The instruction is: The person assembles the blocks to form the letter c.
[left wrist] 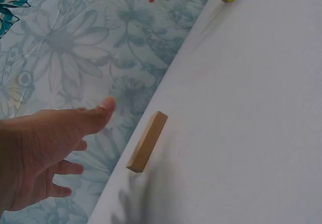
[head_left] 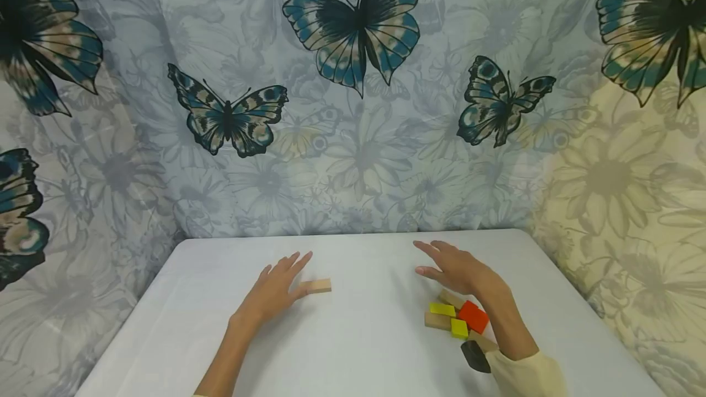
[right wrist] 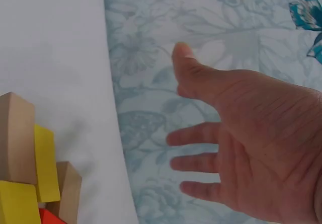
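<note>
My left hand [head_left: 274, 290] hovers over the left part of the white table with fingers spread. Just past its thumb in the head view lies a single plain wooden block [head_left: 320, 286]. The left wrist view shows a gap between that hand and the block [left wrist: 147, 142]. Above the table's right side, my right hand [head_left: 460, 268] is held up with its fingers extended, holding nothing. Below its wrist sits a cluster of blocks: a red block [head_left: 473, 317], yellow blocks [head_left: 442, 309] and plain wooden blocks [head_left: 437, 321]. The right forearm partly covers this cluster.
The white table [head_left: 364, 348] ends at a wall covering [head_left: 364, 189] printed with flowers and butterflies, which also runs along both sides. A dark object [head_left: 475, 356] sits at the right sleeve's cuff, beside the cluster.
</note>
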A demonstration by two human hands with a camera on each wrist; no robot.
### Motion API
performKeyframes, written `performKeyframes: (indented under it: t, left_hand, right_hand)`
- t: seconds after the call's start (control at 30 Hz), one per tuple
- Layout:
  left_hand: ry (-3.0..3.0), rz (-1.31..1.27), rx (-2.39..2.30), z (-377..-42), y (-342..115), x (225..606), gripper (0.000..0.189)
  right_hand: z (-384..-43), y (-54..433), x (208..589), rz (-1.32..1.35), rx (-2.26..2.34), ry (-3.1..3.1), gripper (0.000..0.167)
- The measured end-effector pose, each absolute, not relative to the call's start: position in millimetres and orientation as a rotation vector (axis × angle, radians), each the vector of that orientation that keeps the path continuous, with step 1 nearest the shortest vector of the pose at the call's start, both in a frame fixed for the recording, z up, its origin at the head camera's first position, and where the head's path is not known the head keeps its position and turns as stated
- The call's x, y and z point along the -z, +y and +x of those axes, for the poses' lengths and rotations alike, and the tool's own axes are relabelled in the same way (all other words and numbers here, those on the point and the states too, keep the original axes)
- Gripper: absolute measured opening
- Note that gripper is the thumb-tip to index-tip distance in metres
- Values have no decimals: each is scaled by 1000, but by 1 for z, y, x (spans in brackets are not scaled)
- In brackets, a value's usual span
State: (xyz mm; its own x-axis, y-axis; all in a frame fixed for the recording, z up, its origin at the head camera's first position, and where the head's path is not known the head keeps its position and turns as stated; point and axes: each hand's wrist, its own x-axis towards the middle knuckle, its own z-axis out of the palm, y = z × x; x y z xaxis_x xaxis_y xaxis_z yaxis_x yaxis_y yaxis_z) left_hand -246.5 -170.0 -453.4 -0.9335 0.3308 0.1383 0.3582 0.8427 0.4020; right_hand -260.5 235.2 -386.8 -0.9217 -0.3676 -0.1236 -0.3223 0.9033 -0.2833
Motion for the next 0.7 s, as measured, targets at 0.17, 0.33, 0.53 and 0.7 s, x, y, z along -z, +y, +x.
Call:
performKeyframes:
  t: [0.17,0.33,0.53,0.7]
  left_hand:
    - [-2884,-623,576,-245,-164,461,63]
    - [-2820,-697,545,-246,-158,468,53]
    - [-2743,-787,512,-248,-151,474,46]
    - [-2740,-785,494,-249,-148,475,45]
  right_hand:
    - [-248,238,389,-523,382,2830,68]
    - [-236,238,393,-539,373,2813,55]
    - [-226,235,397,-519,423,2768,34]
    - [-220,233,404,-508,486,2705,18]
